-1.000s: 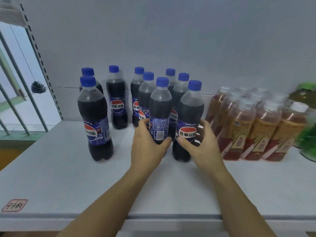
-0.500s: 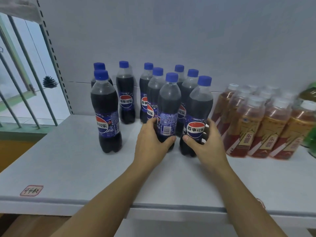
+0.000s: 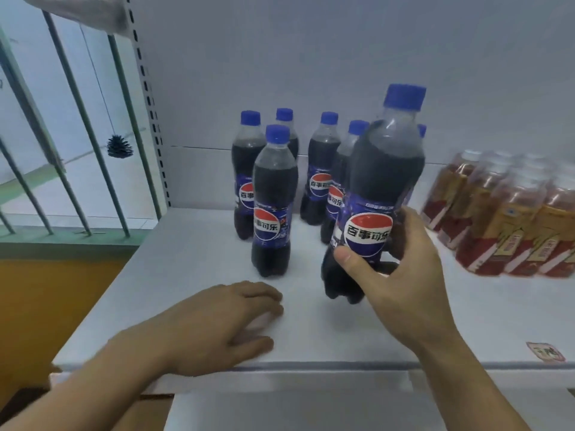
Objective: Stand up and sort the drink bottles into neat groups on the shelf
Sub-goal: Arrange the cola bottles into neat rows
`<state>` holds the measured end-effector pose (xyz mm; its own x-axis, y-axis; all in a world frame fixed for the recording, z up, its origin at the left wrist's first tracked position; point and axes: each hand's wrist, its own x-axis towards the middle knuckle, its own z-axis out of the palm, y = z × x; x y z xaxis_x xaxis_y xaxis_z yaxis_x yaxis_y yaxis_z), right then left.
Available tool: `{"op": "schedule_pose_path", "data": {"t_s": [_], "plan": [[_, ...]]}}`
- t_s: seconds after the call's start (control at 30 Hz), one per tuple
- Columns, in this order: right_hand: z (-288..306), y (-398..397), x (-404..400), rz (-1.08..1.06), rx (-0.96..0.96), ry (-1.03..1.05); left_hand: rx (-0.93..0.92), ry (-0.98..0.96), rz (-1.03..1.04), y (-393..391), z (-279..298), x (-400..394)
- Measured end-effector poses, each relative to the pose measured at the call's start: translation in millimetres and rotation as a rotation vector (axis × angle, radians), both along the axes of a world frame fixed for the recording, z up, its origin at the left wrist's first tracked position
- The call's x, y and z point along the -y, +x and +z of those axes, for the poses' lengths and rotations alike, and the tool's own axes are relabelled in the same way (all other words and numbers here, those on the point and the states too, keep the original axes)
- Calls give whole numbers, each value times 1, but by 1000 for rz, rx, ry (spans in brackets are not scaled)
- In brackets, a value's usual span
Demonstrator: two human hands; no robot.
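Observation:
My right hand point(image 3: 401, 275) grips a cola bottle point(image 3: 382, 181) with a blue cap and holds it tilted just above the white shelf point(image 3: 193, 275), close to the camera. My left hand point(image 3: 224, 325) lies flat on the shelf near its front edge, fingers relaxed, holding nothing. Another cola bottle point(image 3: 272, 203) stands alone in front of the left hand. Several more cola bottles point(image 3: 320, 169) stand upright behind, partly hidden by the held one. A group of amber tea bottles point(image 3: 510, 213) with white caps stands at the right.
The shelf's white back wall point(image 3: 311, 57) rises behind the bottles. A perforated upright point(image 3: 149, 119) bounds the shelf on the left, with window bars point(image 3: 77, 119) beyond it. A small label sticker point(image 3: 544, 351) sits at the front right edge.
My right hand has lifted one cola bottle out of the cluster toward me. My left hand let go of its bottle and dropped flat onto the shelf. The view shifted left.

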<state>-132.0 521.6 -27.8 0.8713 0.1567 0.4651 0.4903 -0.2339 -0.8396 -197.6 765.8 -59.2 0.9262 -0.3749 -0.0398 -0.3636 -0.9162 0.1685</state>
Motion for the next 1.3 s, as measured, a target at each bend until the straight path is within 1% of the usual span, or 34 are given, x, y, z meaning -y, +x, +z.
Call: {"op": "schedule_pose_path", "data": {"t_s": [0.07,0.13,0.17,0.2,0.23,0.27,0.3,0.37,0.43,0.5,0.63,0.77,0.87,0.93,1.0,1.03,1.07,1.1,1.13,1.2,1.23,1.3], "plan": [[0,-16,-36,53,-17,20,7,22,66,-15,6,-37],[-5,-27,-72,88,-34,19,64,11,192,-26,9,-73],[-8,-30,-90,107,-42,15,103,-71,260,-29,7,-87],[-12,-32,-109,124,-52,12,130,-217,313,-31,4,-99],[-14,-33,-128,139,-65,9,140,-409,340,-30,0,-106],[-16,-34,-146,156,-78,4,124,-591,345,-30,-2,-109],[-17,-35,-163,175,-86,-5,104,-717,339,-28,-5,-109],[-17,-32,-192,200,-82,-27,134,-832,358,-24,-10,-111],[-15,-28,-213,209,-83,-59,202,-883,401,-19,-11,-118],[-12,-22,-227,209,-94,-96,223,-894,433,-14,-12,-128],[-18,-13,-245,192,-87,-175,172,-880,485,-3,-19,-144],[-18,-11,-248,176,-103,-194,171,-918,510,1,-27,-150],[-19,-13,-240,220,-137,-182,168,-895,508,-2,-24,-148],[-20,-19,-227,239,-171,-131,155,-815,540,-7,-22,-147],[-20,-28,-201,184,-156,-47,196,-664,668,-27,-16,-146],[-20,-31,-185,120,-103,9,256,-609,724,-43,-10,-144],[-17,-33,-167,44,-31,75,318,-604,744,-58,-1,-139],[-13,-33,-151,-37,42,143,334,-643,734,-68,8,-130],[-9,-29,-139,-118,99,204,294,-697,677,-72,16,-119],[-1,-12,-125,-240,152,267,97,-744,495,-56,25,-87],[5,-2,-123,-258,150,260,20,-714,427,-40,27,-69],[14,16,-123,-192,76,172,-63,-641,385,7,21,-45]]}}
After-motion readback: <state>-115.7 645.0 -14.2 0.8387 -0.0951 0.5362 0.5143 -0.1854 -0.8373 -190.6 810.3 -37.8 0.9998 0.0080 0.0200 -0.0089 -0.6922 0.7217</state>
